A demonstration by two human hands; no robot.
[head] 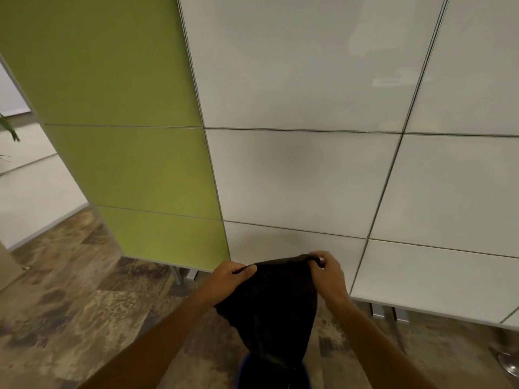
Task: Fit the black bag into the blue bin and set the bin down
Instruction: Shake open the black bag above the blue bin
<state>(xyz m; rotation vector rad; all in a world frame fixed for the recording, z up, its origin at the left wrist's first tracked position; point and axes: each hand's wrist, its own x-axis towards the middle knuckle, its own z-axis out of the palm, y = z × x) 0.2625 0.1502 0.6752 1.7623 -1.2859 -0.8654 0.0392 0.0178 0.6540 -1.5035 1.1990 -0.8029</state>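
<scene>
Both bare forearms reach forward and up from the bottom edge, converging. The left hand (229, 279) is closed in a pinch, thumb over curled fingers. The right hand (328, 272) is likewise clenched, level with it and near.

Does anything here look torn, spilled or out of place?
Nothing stands out. The left hand and right hand hold the black bag by its top edge; it hangs uncut above the blue bin.

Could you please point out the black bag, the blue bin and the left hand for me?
black bag (276, 301): head view, middle of the hanging plastic.
blue bin (243, 370): head view, blue rim edge below the bag.
left hand (229, 276): head view, back of the hand.
</scene>
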